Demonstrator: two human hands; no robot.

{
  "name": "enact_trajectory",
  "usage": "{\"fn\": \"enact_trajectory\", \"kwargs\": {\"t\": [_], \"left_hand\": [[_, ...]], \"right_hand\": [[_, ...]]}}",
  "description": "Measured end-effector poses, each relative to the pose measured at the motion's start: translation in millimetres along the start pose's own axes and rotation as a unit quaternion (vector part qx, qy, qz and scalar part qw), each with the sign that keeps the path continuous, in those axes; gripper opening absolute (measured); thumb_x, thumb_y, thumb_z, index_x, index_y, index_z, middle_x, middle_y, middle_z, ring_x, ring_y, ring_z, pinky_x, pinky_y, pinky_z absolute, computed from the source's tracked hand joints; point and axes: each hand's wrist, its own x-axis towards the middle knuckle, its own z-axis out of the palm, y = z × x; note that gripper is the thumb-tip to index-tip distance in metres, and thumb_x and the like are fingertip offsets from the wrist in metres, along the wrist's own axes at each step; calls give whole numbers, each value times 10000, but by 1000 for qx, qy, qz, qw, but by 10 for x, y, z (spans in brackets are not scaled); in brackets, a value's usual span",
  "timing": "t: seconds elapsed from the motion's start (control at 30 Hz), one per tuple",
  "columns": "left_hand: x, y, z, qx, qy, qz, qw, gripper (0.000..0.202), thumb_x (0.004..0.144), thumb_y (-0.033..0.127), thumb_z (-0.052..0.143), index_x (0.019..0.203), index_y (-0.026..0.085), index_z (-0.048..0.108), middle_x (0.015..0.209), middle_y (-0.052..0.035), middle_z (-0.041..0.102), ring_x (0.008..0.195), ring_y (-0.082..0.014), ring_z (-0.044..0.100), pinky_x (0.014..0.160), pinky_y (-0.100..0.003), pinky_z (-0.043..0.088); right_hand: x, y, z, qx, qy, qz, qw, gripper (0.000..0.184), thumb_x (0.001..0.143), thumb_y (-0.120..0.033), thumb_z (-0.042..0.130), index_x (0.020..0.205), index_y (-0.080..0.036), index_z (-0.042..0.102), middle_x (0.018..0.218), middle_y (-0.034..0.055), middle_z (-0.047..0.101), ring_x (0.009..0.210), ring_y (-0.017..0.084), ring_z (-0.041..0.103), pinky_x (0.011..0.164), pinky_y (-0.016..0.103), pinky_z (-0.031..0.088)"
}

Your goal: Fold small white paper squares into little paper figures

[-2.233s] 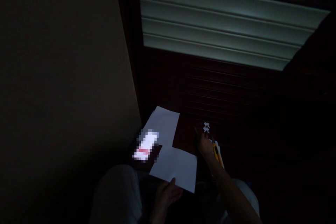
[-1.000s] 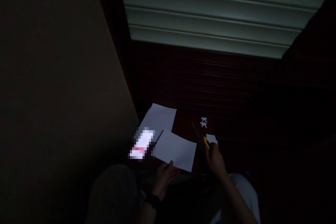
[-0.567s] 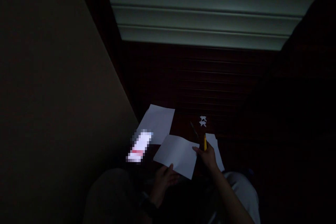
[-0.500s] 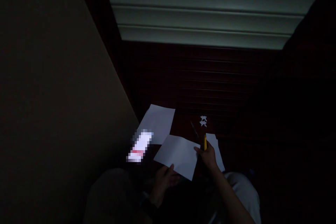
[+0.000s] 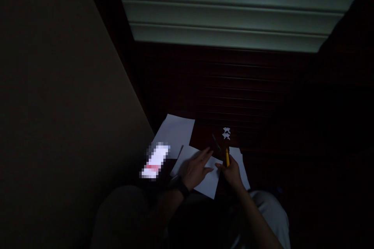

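Note:
A creased white sheet of paper (image 5: 209, 186) lies in front of me. My left hand (image 5: 196, 169), with a dark band on its wrist, rests across this sheet with its fingers stretched out and the thumb apart. At the sheet's right edge is my right hand (image 5: 232, 171), closed around a slim yellow pen-like tool (image 5: 227, 158) that points up and away; its exact kind is too dark to tell. The right thumb is by the paper's edge. Beyond the hands lies a thin dark pen-like object (image 5: 216, 141), near small white paper cutouts (image 5: 226, 133).
Another white sheet (image 5: 178, 134) lies at the back left, beside a bright, pixelated phone-like rectangle (image 5: 156, 161). More white paper (image 5: 241, 167) sits under and behind my right hand. A wall (image 5: 73, 105) rises on the left, with dark slatted panels (image 5: 233, 85) ahead. The light is dim.
My left hand has moved from the sheet's near edge up onto its top and flattened there. The yellow tool has tilted slightly left in my right hand.

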Motion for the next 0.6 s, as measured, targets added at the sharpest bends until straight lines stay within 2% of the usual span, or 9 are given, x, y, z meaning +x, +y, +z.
{"fn": "enact_trajectory", "kwargs": {"t": [0.07,0.17,0.3,0.43,0.5,0.6], "left_hand": [[136,-67,-3,6,-29,25,999,560,815,341,555,1333,294,346,1409,-3,354,1215,-172,420,970,-295,396],[223,-144,33,12,-47,34,998,387,859,323,489,1244,281,468,1285,5,501,1124,-155,500,936,-276,414],[227,-169,77,5,-40,24,999,271,876,301,459,1119,255,570,1123,-2,601,1008,-144,562,874,-256,439],[212,-164,89,-9,-25,17,999,244,889,289,430,1033,242,621,1092,-2,619,983,-141,571,881,-258,435],[206,-153,82,-10,-27,17,999,253,890,284,425,1050,246,618,1106,-1,618,988,-141,571,894,-263,432],[203,-119,64,-3,-30,19,999,329,851,291,503,1177,268,539,1174,-3,584,1041,-154,548,903,-273,433]], "right_hand": [[4,11,1,15,0,3,1000,503,604,-304,682,1068,-154,560,974,82,655,861,240,594,772,352,458],[14,38,-5,30,0,5,1000,470,598,-286,686,1034,-152,572,947,76,657,825,225,593,756,337,459],[22,73,-2,24,7,22,999,450,593,-288,694,1008,-157,579,878,57,656,742,204,584,678,312,462],[30,83,21,21,20,39,999,471,563,-309,715,988,-149,592,858,62,654,735,207,584,632,298,456],[31,75,28,27,27,40,998,473,556,-317,719,981,-151,595,858,61,657,742,208,587,639,299,457],[25,59,27,43,15,22,999,459,566,-309,718,984,-164,592,911,61,658,799,211,594,703,309,458]]}}
